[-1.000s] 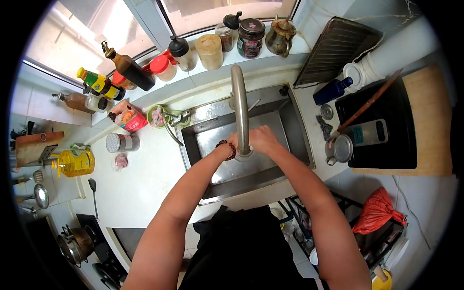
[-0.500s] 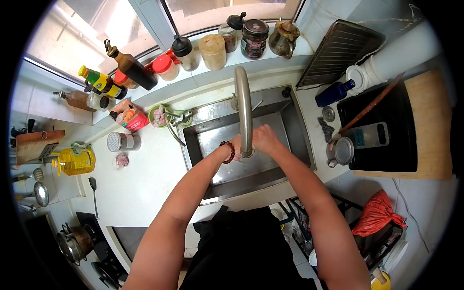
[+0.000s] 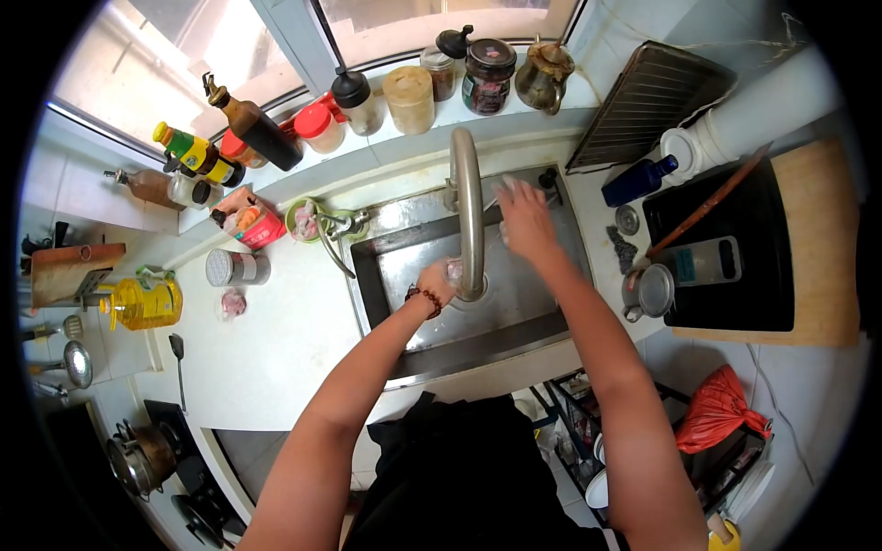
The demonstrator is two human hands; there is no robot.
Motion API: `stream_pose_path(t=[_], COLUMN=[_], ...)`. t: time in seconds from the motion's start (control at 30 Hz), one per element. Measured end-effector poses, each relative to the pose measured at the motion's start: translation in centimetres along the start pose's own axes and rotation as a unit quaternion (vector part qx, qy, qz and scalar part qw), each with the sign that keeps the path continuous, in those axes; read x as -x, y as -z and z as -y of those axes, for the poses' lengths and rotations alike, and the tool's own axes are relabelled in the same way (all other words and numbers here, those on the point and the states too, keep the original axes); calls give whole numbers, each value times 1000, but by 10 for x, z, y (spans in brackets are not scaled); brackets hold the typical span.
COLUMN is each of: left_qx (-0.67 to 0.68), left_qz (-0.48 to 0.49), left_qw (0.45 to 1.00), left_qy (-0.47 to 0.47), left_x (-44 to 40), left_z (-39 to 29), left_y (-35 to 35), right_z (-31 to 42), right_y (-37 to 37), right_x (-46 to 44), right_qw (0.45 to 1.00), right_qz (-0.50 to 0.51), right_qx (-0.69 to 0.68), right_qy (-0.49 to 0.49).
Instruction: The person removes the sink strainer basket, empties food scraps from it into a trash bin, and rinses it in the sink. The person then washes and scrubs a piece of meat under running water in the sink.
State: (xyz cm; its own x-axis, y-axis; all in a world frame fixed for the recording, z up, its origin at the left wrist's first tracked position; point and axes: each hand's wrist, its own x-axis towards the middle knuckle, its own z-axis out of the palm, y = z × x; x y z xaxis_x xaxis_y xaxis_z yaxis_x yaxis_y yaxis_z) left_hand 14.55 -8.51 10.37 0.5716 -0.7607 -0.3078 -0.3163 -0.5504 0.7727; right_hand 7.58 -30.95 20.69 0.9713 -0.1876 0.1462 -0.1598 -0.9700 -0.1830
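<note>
The metal sink (image 3: pixel 441 363) lies in front of me with its curved tap (image 3: pixel 469 216) reaching over the middle. My left hand (image 3: pixel 437 283), with a brown bead bracelet (image 3: pixel 424 301) on the wrist, is under the tap spout. Its fingers are closed around something pale and pinkish, partly hidden by the spout, whose kind I cannot make out. My right hand (image 3: pixel 530 220) is over the sink's back right part, beside the tap lever. Its fingertips are smeared by motion, so whether they grip the lever does not show.
Jars and bottles, among them a red-lidded jar (image 3: pixel 319 127), line the window sill. A green bowl (image 3: pixel 303 220) stands left of the sink, with a tin (image 3: pixel 237 267) farther left. A black board (image 3: pixel 735 275), a metal mug (image 3: pixel 649 290) and a blue bottle (image 3: pixel 640 182) are on the right.
My right hand has moved away from my left, up toward the back right of the sink. My left hand has stayed under the spout, and the pinkish thing in it now shows.
</note>
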Motion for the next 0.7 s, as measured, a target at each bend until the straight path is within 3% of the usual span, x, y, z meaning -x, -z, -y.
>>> stream_pose_path(t=[0.07, 0.13, 0.37, 0.43, 0.7], left_qx=[-59, -76, -47, -63, -78], left_qz=[-3, 24, 5, 13, 31], left_qw=[998, 996, 998, 997, 996], left_qy=[8, 31, 41, 34, 34], left_x=[2, 3, 6, 5, 3], left_z=[11, 15, 16, 24, 23], left_y=[-4, -6, -9, -15, -22], right_z=[-11, -22, -19, -12, 14], right_y=[-1, -16, -22, -11, -24], right_x=[-4, -6, -5, -6, 30], right_qw=[999, 994, 987, 977, 983], right_qz=[-18, 77, 129, 183, 32], right_qx=[36, 65, 39, 45, -63], right_qy=[-26, -30, -87, -102, -168])
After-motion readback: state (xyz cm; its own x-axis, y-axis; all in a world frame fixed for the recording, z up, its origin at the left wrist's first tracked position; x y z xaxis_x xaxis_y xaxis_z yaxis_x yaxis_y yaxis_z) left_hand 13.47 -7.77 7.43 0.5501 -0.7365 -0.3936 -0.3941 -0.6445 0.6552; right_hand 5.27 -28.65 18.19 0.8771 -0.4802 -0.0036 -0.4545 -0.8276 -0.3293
